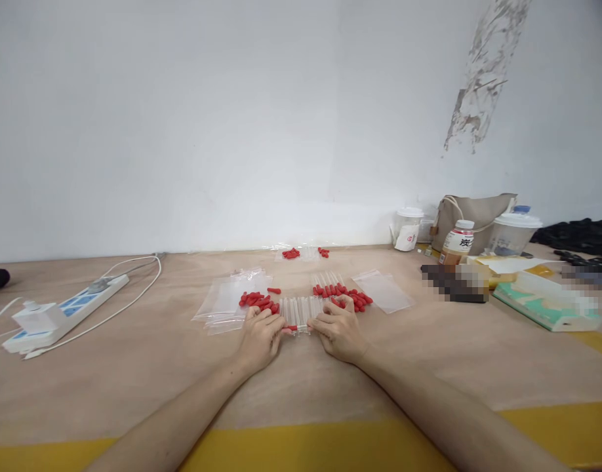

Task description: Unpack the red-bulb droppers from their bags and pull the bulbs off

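Between my two hands a small red rubber bulb [292, 328] and a clear glass dropper tube [303, 328] lie end to end. My left hand [261, 337] pinches the bulb, while the fingers of my right hand [343, 333] are closed on the tube. Whether the tube sits inside the bulb is too small to tell. Just beyond my fingers a row of clear glass tubes [301, 308] lies side by side. Red bulbs [252, 299] are heaped behind my left hand, and another red heap [361, 299] is by my right. Several droppers with red bulbs [329, 288] lie behind the row.
Clear plastic bags [222, 295] lie left, and another bag [383, 292] right. More red bulbs [291, 253] rest near the wall. A power strip [75, 311] with a white cable is far left. At right stand a lidded cup [408, 229], a bottle [457, 242] and a green-white box [547, 301].
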